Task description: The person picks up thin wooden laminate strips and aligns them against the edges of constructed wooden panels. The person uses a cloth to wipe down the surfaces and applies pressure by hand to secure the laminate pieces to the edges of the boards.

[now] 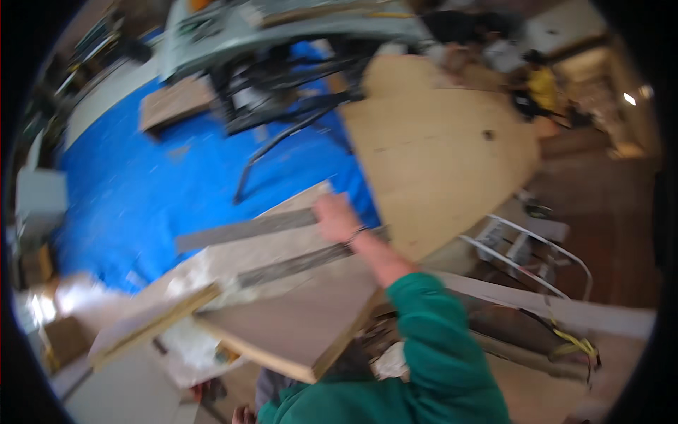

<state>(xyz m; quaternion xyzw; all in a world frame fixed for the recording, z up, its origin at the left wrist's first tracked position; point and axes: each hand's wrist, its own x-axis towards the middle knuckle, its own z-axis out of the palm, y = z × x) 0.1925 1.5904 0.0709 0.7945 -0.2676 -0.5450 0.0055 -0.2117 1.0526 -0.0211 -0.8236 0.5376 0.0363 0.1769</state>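
Observation:
My right hand [335,215], in a green sleeve with a dark band at the wrist, reaches forward with its fingers closed. It is at the end of a grey strip [247,232] on a pale sheet [233,258]; blur hides what the fingers grip. Nearer to me lies a second grey strip [293,263]. A thick brownish panel [296,321] with light wooden edges is in front of my body, and another wood-edged panel [155,325] lies to its left. Only some fingers of my left hand [244,415] show at the bottom edge.
A blue tarp [155,191] covers the floor ahead, with a black metal frame [282,116] and a wooden box [176,104] on it. A large plywood sheet [438,152] lies right of it. A white stepladder [526,251] is at right; a person in yellow [542,88] is beyond.

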